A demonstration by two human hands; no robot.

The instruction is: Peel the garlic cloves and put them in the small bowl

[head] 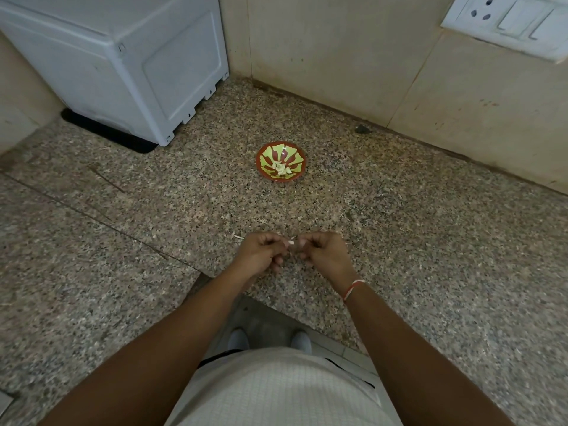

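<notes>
Nearest the camera, two bare forearms reach out over a pale checked garment, with two light shoes visible on the floor below the counter edge. A red-and-white thread (pixel 353 289) circles the right wrist. Above the speckled granite counter (pixel 430 241), the left hand (pixel 261 253) and right hand (pixel 322 252) meet knuckle to knuckle, fingers of both curled inward and pinching a small pale garlic clove (pixel 291 242) between them; the clove is mostly hidden by the fingertips, so how much skin is on it is hard to tell. Just left of the left hand, a thin pale sliver (pixel 238 237), probably a scrap of peel, lies on the stone.

Farther back, well apart from the hands, the small bowl (pixel 281 161) sits on the counter, red with yellow-green petals, with a few peeled cloves (pixel 281 169) heaped at its centre. Nothing stands between hands and bowl.

To the far left, a white appliance (pixel 123 63) rests on a black mat (pixel 107 130). Behind the bowl rises a beige tiled wall (pixel 338 56), with a small dark lump (pixel 362 129) at its foot and a white switch plate (pixel 510 23) at upper right.
</notes>
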